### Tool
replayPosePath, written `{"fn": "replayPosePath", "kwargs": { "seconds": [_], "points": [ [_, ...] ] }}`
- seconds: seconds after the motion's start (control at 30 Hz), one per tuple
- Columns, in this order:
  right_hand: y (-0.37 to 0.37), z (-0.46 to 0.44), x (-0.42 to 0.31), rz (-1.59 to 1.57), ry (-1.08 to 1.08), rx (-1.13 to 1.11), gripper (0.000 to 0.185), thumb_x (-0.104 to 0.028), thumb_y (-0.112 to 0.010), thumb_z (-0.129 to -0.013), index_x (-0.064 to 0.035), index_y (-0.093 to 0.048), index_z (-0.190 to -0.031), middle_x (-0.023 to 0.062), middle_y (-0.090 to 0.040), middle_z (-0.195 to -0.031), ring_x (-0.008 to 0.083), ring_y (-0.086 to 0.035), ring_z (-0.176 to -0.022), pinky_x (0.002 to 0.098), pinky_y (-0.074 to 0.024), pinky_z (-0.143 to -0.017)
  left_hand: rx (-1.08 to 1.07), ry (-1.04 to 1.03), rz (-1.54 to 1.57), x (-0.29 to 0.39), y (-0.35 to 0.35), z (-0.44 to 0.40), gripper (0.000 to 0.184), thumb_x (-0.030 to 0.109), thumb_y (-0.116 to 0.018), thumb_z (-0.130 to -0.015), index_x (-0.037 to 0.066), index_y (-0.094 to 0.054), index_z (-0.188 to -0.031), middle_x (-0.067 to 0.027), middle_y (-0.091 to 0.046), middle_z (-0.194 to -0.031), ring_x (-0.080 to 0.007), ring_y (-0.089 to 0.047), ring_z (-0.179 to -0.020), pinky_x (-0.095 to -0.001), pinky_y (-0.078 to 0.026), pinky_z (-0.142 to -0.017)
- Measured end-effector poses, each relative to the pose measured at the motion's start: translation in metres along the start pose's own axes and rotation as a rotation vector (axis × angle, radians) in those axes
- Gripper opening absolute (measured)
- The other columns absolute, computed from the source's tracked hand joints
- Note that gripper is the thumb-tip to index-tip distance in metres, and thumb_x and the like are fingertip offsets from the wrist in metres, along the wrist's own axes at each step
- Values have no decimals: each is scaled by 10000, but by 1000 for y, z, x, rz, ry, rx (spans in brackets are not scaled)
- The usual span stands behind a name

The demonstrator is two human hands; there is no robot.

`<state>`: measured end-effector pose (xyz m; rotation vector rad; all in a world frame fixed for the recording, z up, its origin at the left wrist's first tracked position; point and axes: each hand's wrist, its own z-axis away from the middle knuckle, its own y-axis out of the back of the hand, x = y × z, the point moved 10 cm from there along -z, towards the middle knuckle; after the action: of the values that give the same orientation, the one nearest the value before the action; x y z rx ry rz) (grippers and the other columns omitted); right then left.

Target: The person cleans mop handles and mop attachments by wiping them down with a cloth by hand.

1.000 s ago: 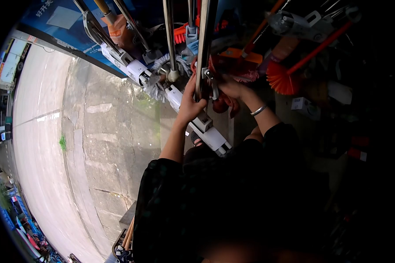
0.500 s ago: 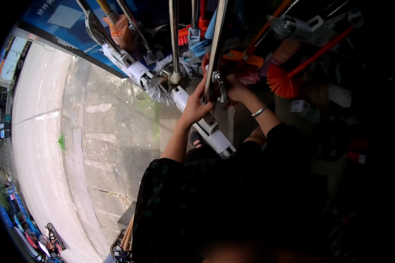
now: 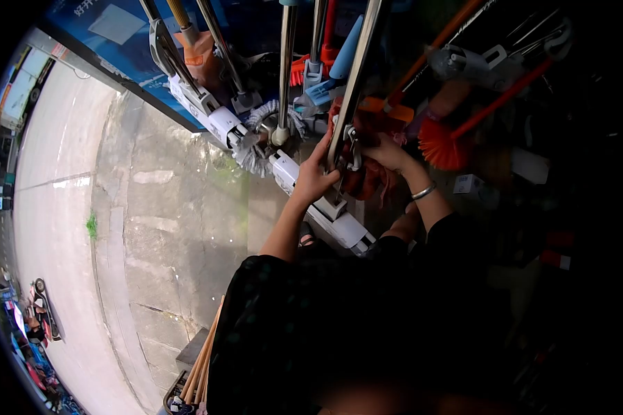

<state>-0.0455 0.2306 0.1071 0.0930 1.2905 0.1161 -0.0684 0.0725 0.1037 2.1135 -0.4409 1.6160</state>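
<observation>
Long silver metal pole (image 3: 357, 72), in left hand (image 3: 316, 178): glossy, smooth | oblong white plastic mop head (image 3: 346, 229), below left hand: smooth | irregular dark-red cloth-like bundle (image 3: 372, 181), beside right hand (image 3: 390, 152): wrinkled | broad grey concrete paving (image 3: 180, 259), left of hands: rough, matt

Steel pole (image 3: 356, 76) cut off by the top edge — right hand (image 3: 390, 153) partly lost in shadow

A flat blue panel printed with white characters (image 3: 128, 61) is partly covered by a pale rectangular sheet (image 3: 118, 25). A small white box (image 3: 466, 184) is seen near an orange-bristled brush with a red handle (image 3: 440, 144). On the pale concrete ground (image 3: 59, 228), a green grass tuft (image 3: 91, 225) and a red-and-black motorcycle (image 3: 47, 317) are seen, well apart.
</observation>
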Motion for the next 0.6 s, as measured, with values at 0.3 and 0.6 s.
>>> {"fn": "replayPosePath", "kwargs": {
  "seconds": [0.3, 0.6],
  "points": [
    [14, 67, -254, 436, 920, 406, 331, -330, -495, -905, -19, -504, -1019, 130, -527, -967, 236, -505, -886, 336, -414, -827, 52, 161, -31, -14, -11, 8, 947, 65, -697, -666, 192, -153, -1430, -81, -592, -740, -219, -605, -700, -316, -473, -676],
    [-80, 55, -125, 738, 948, 556, 472, -138, -647, -718, -93, -530, -1174, 250, -393, -1209, 414, -395, -1129, 453, -301, -979, 130, 4, 37, -23, 10, 11, 639, 103, -726, -689, 79, -427, -1253, -116, -621, -947, -256, -614, -861, -346, -477, -780]
  ]
}}
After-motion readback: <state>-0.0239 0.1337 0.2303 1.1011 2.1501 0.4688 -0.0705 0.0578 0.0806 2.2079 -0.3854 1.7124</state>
